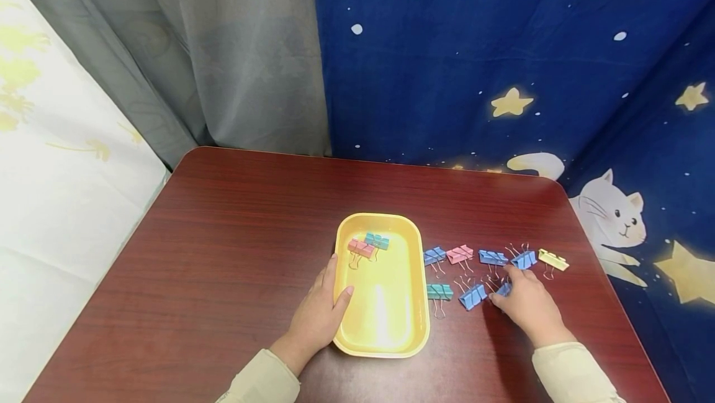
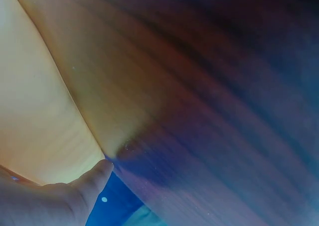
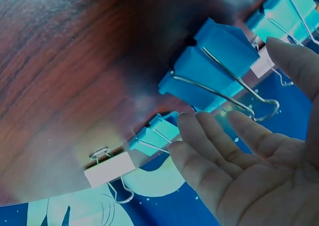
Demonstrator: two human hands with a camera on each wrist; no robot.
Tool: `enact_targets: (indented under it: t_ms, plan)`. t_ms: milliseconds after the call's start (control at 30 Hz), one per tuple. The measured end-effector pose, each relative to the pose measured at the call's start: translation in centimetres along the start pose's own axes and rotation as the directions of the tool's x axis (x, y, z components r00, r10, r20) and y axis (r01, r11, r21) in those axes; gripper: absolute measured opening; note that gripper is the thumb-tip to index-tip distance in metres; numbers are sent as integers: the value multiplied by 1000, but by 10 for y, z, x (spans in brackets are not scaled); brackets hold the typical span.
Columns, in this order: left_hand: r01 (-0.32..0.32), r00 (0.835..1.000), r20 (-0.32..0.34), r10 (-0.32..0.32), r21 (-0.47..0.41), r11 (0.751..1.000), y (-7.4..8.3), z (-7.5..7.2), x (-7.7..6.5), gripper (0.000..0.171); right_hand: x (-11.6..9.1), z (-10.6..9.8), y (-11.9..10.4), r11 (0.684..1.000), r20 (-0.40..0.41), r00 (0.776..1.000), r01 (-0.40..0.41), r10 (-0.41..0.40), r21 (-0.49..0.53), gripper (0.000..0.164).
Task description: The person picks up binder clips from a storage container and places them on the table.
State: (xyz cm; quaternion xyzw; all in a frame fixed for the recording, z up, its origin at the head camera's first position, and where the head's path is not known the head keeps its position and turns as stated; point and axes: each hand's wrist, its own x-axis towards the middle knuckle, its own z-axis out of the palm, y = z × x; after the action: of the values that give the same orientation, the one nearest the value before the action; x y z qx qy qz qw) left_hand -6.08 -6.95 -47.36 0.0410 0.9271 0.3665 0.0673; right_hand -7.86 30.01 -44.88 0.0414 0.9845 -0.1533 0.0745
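Note:
My left hand (image 1: 317, 310) grips the left side of a yellow tray (image 1: 363, 303), thumb over the rim and fingers along the outer wall. Inside, near the far end, lie a pink binder clip (image 1: 363, 248) and a teal binder clip (image 1: 378, 241). My right hand (image 1: 527, 303) is over the clips to the right of the tray. In the right wrist view its thumb and fingers are spread around a blue binder clip (image 3: 214, 61), with gaps showing between them. The head view shows this clip partly hidden by the hand.
Around the right hand lie several more blue clips (image 1: 473, 297), a pink clip (image 1: 460, 254), a green clip (image 1: 439, 292) and a yellow clip (image 1: 553, 259). The dark red wooden table (image 1: 223, 254) ends at a grey curtain (image 1: 257, 55) and a blue starry curtain (image 1: 424, 67).

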Motion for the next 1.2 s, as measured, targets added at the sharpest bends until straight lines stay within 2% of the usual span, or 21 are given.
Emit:
enact_targets:
  t_ms: [333,467,600,933,1200]
  plan:
    - [1,1000,0,-1,-2,1000,-1,0,-1,70,2,-15,-5,999,-15,1000,-26,26,27,77]
    - [3,1000,-3,-3,-2,1000,0,0,-1,70,4,-16,-7,999,-54,998,-22,24,40,78]
    - [7,1000,-3,-7,2,1000,-1,0,-1,70,6,-18,-11,998,-105,994,8,-2,57,79]
    - [7,1000,-5,-7,11,1000,-1,0,-1,69,11,-22,-27,996,-168,984,68,-57,59,83]
    - [19,1000,9,-19,13,1000,-1,0,-1,69,19,-25,-46,985,-168,974,161,-150,55,84]
